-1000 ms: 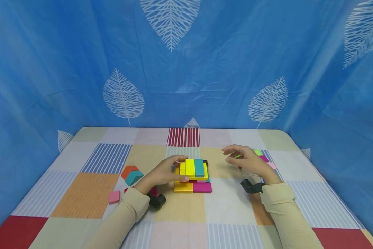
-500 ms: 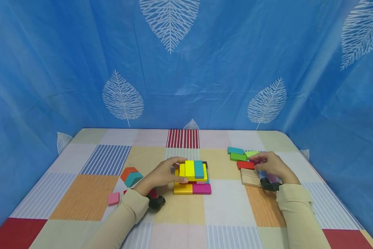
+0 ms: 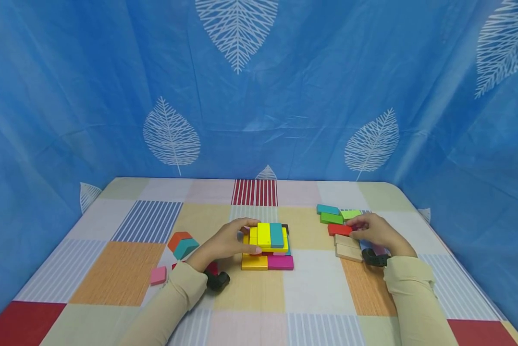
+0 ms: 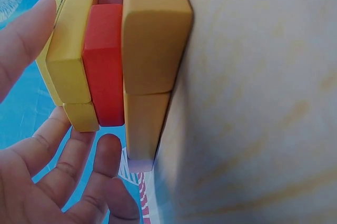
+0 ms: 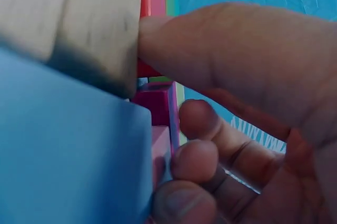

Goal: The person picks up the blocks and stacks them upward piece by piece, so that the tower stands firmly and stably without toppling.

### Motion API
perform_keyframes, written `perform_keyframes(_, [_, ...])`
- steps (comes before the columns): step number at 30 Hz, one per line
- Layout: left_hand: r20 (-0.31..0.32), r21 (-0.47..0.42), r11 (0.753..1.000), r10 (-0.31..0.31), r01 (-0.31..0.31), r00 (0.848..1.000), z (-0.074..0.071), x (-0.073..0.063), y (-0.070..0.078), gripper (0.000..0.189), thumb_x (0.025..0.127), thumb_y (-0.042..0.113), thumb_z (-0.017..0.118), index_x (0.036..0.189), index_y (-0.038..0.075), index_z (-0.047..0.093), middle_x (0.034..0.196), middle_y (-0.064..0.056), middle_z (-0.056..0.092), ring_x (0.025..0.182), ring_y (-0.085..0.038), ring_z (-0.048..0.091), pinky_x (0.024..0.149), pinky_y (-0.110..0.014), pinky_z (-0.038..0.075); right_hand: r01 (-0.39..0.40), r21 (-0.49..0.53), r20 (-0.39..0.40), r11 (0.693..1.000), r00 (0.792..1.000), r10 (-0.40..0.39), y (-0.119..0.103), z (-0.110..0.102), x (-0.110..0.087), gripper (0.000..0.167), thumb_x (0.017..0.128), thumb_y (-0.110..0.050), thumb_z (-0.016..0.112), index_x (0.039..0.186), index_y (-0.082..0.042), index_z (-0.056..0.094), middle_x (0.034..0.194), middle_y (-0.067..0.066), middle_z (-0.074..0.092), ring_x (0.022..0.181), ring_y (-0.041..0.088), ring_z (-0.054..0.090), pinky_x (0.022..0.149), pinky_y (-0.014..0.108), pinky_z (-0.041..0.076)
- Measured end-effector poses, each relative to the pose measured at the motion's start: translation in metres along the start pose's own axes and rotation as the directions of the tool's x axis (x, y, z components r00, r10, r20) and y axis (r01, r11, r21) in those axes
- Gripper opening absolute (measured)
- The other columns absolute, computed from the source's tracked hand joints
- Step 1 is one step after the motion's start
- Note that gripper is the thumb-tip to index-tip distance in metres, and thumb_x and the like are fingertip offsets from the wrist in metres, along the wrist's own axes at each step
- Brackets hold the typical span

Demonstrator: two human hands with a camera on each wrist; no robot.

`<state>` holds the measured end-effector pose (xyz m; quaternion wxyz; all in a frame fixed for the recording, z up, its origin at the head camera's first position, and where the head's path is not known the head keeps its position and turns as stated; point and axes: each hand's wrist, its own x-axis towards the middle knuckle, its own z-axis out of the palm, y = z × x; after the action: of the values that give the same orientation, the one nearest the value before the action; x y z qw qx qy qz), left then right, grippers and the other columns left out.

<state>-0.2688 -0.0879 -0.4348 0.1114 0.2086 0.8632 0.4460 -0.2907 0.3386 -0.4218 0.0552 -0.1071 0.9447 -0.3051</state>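
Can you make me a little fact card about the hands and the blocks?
Left hand: curled around the left side of the block stack
Right hand: at the right end of the red block; can't tell if gripping
Stack top: yellow block beside teal block
Left of stack: pink block, orange block
Beside red block: wooden blocks

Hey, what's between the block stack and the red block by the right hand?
Just bare patchwork tablecloth between the block stack and the red block by the right hand; the head view shows it.
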Motion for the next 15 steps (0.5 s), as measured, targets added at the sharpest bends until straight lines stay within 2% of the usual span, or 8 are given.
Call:
perform_keyframes(5, [0.001, 0.003, 1.0, -0.003, 0.003, 1.0, 0.0, -0.001, 0.001, 0.073, 0.09, 0.019, 0.089, 0.153, 0.004, 0.057, 0.146, -0.015, 0.061, 0.129, -0.034, 0.057, 0.106, -0.05, 0.056, 0.044, -0.052, 0.009, 0.998, 0.999, -0.043, -0.004, 0.0, 0.0, 0.03, 0.09, 0.0, 0.083, 0.117, 0.012, 0.075, 0.099, 0.017, 0.067, 0.087, 0.025, 0.056, 0.073, 0.033, 0.051])
perform_keyframes(10, [-0.004, 0.011, 1.0, -0.001, 0.001, 1.0, 0.0, -0.001, 0.0, 0.073, 0.089, 0.019, 0.09, 0.152, 0.004, 0.058, 0.146, -0.015, 0.061, 0.128, -0.035, 0.057, 0.105, -0.05, 0.056, 0.086, -0.097, -0.058, 0.992, 0.994, -0.092, -0.007, 0.004, 0.0, 0.027, 0.084, -0.005, 0.088, 0.106, 0.008, 0.079, 0.098, 0.012, 0.064, 0.086, 0.024, 0.056, 0.07, 0.03, 0.051])
perform_keyframes(15, [-0.002, 0.018, 1.0, -0.001, 0.001, 1.0, 0.001, -0.001, 0.0, 0.074, 0.089, 0.021, 0.09, 0.153, 0.005, 0.057, 0.147, -0.015, 0.061, 0.129, -0.035, 0.056, 0.108, -0.054, 0.053, 0.087, -0.047, -0.122, 0.995, 0.988, -0.093, -0.017, 0.002, -0.003, 0.032, 0.084, -0.005, 0.085, 0.111, 0.008, 0.076, 0.102, 0.018, 0.071, 0.088, 0.027, 0.064, 0.072, 0.032, 0.06])
